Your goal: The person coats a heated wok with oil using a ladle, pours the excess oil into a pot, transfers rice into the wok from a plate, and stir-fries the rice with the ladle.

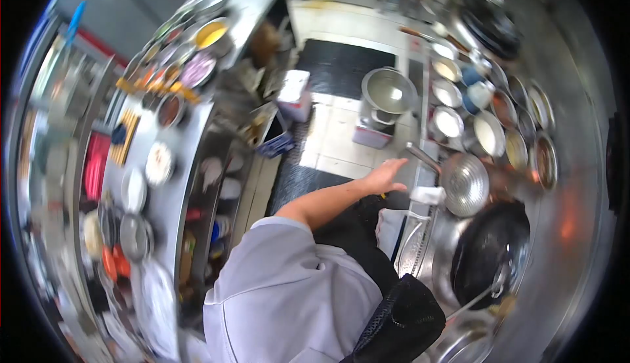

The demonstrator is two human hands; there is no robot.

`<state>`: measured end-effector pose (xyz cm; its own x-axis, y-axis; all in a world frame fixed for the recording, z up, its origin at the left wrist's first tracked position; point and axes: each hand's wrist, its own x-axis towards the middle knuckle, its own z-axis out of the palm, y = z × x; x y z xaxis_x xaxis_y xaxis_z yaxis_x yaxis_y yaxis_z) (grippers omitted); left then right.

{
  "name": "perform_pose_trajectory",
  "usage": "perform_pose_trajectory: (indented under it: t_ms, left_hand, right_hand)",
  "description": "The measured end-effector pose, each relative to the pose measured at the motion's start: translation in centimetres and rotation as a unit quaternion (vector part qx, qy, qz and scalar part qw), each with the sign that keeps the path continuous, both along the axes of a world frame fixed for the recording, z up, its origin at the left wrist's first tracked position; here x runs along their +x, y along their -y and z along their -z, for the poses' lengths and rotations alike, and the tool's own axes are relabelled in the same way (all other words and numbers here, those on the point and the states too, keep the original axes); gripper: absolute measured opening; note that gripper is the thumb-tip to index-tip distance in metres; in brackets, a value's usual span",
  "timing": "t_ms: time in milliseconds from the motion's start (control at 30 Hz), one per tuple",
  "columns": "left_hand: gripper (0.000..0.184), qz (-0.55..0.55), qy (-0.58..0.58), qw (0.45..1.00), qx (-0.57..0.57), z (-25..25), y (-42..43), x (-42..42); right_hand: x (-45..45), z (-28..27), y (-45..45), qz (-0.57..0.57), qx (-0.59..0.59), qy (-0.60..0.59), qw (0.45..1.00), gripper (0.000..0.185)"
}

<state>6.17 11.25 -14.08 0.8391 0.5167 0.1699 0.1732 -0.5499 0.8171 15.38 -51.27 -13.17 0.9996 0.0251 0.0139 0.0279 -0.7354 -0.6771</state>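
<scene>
My left hand (386,176) reaches across to the right with its fingers apart and nothing in it. Just beyond its fingertips is the handle of a round metal ladle or strainer (464,184), with a gap between them. A folded white cloth (428,195) lies on the stove edge to the right of the hand. Below the strainer sits a large black wok (482,258) with a long-handled ladle (500,279) in it. My right hand is not in view.
Several seasoning bowls (449,121) line the stove on the right. A steel pot (388,91) stands in the aisle ahead. On the left, a steel counter (172,199) holds plates, pans and a yellow-filled pot (211,33). Dark mats (341,67) cover parts of the tiled floor.
</scene>
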Motion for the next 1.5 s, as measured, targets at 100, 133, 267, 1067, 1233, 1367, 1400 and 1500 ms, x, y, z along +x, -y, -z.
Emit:
perform_pose_trajectory:
  t_ms: [100,133,267,1067,1233,1367,1400,1500]
  left_hand:
    - [0.083,-0.151,-0.019,0.983,-0.103,1.0,-1.8,-10.0]
    - [0.081,-0.230,-0.001,0.960,-0.158,2.1,-2.2,-13.9]
    - [0.058,-0.564,0.059,0.797,-0.207,5.9,-4.2,-29.8]
    - [0.055,-0.591,0.219,0.696,-0.343,-4.4,-10.4,-62.2]
    - [0.048,-0.437,0.089,0.796,-0.410,-8.2,-13.1,-45.3]
    - [0.048,-0.193,0.163,0.826,-0.505,-8.3,-13.5,-29.1]
    - [0.048,-0.137,0.138,0.839,-0.509,-8.8,-13.0,-25.3]
    - [0.037,-0.021,0.127,0.837,-0.533,-11.0,-8.4,-13.6]
  right_hand:
    - [0.3,-5.5,-4.6,-0.030,0.159,-0.090,0.983,0.056]
    - [0.8,-5.9,-5.4,-0.051,0.239,-0.132,0.961,0.055]
    - [6.8,-7.1,-9.1,-0.277,0.562,-0.350,0.696,0.055]
    - [-9.3,-20.0,-54.3,-0.273,0.493,-0.411,0.716,0.027]
    - [-10.3,-19.8,-51.1,-0.202,0.444,-0.265,0.832,0.017]
    - [-12.4,-18.1,-44.0,-0.091,0.329,-0.166,0.925,0.023]
    - [-13.0,-16.8,-41.6,-0.080,0.337,-0.157,0.925,0.023]
    - [-14.3,-15.2,-35.6,-0.021,0.223,-0.046,0.973,0.029]
